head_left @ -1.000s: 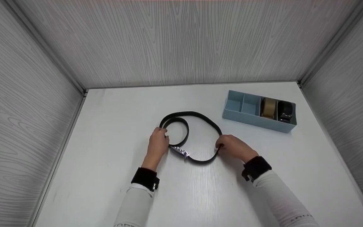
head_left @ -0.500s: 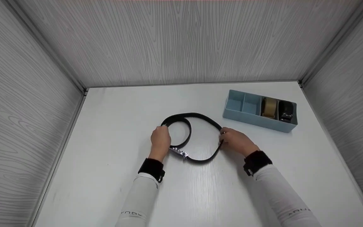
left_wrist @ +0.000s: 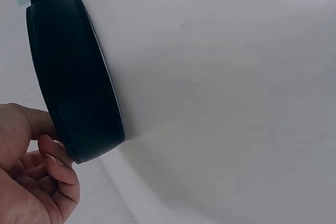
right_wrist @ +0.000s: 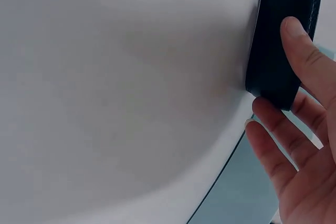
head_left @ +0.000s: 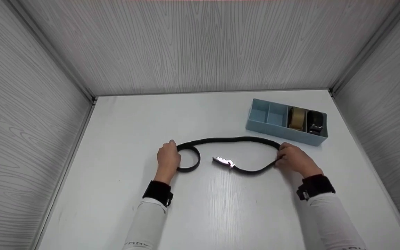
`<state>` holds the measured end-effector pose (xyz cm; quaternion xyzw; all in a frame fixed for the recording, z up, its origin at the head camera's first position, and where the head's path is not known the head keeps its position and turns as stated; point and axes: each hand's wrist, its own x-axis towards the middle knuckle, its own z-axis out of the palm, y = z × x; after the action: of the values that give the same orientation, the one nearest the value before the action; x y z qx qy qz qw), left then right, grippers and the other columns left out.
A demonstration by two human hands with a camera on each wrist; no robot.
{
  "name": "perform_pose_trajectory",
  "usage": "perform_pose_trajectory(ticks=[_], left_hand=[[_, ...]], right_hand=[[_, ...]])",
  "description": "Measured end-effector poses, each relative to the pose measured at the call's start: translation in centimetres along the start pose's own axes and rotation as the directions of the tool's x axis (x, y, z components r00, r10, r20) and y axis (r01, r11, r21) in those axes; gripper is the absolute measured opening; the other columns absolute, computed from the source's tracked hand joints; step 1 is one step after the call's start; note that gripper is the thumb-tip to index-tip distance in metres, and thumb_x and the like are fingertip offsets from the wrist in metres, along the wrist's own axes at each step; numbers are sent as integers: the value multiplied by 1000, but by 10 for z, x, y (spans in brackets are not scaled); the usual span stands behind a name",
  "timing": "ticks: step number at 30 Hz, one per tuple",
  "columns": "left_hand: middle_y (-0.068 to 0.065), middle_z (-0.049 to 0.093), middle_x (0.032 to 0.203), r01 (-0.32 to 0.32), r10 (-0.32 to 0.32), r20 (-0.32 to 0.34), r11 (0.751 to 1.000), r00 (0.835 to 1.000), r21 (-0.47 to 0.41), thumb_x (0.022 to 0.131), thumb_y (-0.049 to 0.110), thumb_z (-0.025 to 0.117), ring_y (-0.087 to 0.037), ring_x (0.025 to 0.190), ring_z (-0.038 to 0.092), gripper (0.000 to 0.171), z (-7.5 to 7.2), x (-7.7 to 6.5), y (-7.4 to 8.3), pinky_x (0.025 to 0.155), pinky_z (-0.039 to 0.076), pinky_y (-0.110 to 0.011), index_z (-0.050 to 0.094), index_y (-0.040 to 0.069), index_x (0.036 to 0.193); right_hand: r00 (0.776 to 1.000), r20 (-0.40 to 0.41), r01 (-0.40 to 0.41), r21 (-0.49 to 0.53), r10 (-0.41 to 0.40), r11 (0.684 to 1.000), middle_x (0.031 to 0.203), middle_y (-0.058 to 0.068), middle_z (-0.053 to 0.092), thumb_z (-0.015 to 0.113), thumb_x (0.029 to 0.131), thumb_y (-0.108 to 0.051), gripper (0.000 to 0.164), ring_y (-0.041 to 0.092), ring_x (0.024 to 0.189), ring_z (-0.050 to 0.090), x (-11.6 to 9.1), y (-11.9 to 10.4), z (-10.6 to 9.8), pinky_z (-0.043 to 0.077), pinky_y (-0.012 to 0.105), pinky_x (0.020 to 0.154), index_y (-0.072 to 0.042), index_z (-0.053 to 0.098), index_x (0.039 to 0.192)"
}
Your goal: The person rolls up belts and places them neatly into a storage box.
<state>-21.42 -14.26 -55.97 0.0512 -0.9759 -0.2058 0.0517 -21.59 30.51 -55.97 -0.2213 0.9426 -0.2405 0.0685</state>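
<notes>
A black belt (head_left: pixel 221 140) stands on its edge on the white table, curving between both hands. Its left part bends into a small loop, and my left hand (head_left: pixel 168 158) pinches the strap there. At the other side my right hand (head_left: pixel 296 159) grips the strap where it turns back, thumb against its face in the right wrist view. The shiny metal buckle (head_left: pixel 224 161) lies between the hands, apart from the small loop. In the left wrist view, curled fingers (left_wrist: pixel 60 177) touch the lower edge of the dark strap (left_wrist: pixel 73 77).
A light blue divided box (head_left: pixel 280 131) stands at the back right, just behind my right hand. Rolled belts, one tan (head_left: pixel 297 118) and one black (head_left: pixel 314 121), sit in its two right compartments. Grey wood-grain panels (head_left: pixel 200 48) enclose the table.
My right hand has moved right, drawing the belt out wider and flatter. The buckle has shifted right, away from the small loop. My left hand has gone slightly left.
</notes>
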Motion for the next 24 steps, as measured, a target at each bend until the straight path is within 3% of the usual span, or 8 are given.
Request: perform_pose_trajectory(ticks=[7, 11, 18, 24], left_hand=[[-23, 68, 81, 19, -20, 28, 1000, 999, 20, 79, -8, 63, -39, 73, 67, 7, -2, -7, -5, 59, 52, -46, 65, -4, 83], [-21, 68, 77, 19, -20, 43, 1000, 999, 13, 80, -10, 62, -33, 67, 67, 7, -4, -11, -6, 55, 52, -41, 65, -4, 81], [-19, 66, 73, -5, 5, 38, 1000, 999, 0, 78, -10, 61, -30, 63, 65, 8, -8, -13, -10, 53, 50, -40, 65, -3, 78], [-20, 66, 74, -24, 24, 8, 999, 1000, 47, 77, -7, 63, -34, 65, 66, 6, -5, -12, -9, 53, 51, -43, 66, -3, 75]], right_hand=[[988, -7, -155, 38, 155, 987, 99, 7, 59, 81, 80, -11, 7, 27, 91, 57, -26, 20, -13, 46, 44, 83, -9, 74, 81], [979, -11, -205, 39, 205, 978, 101, 10, 59, 79, 82, -12, 6, 29, 92, 57, -39, 32, -22, 45, 45, 82, -8, 75, 81], [963, -46, -266, 35, 267, 963, 100, 13, 57, 77, 84, -12, 8, 31, 91, 56, -61, 51, -36, 44, 45, 78, -6, 74, 80], [963, -61, -259, 49, 262, 965, 96, 11, 56, 77, 84, -12, 9, 30, 88, 56, -60, 56, -36, 45, 43, 76, -5, 72, 81]])
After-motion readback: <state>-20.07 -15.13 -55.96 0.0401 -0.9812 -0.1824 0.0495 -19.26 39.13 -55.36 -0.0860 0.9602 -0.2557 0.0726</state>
